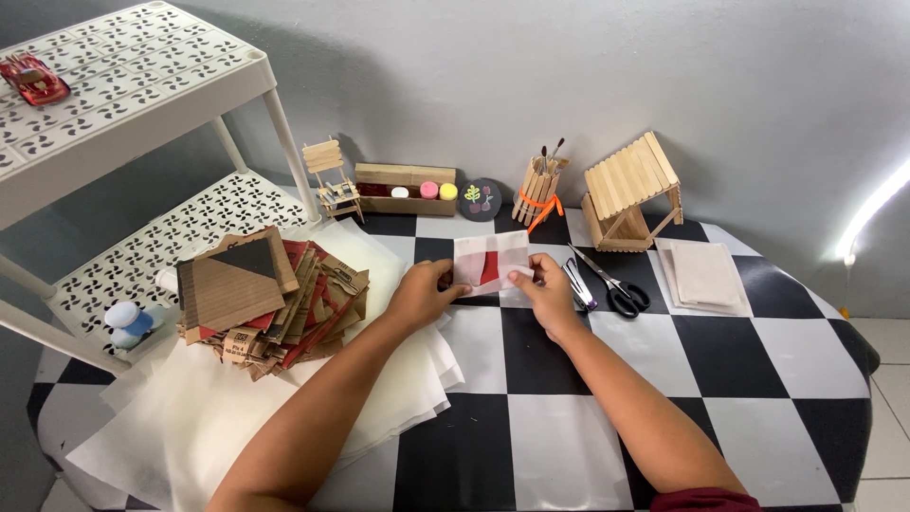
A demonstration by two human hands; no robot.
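Note:
Both of my hands hold one small packet of translucent white paper with a red piece showing through it, raised a little above the black-and-white checkered table. My left hand pinches the packet's left edge. My right hand pinches its right edge. A stack of translucent white sheets lies under my left forearm. A heap of brown and red cardboard pieces rests on those sheets to the left.
Black-handled scissors and a stapler lie right of my right hand, with a pile of beige sheets further right. At the back stand a stick house, a brush holder, a tray of paint pots and a tiny chair. A white perforated rack is at left.

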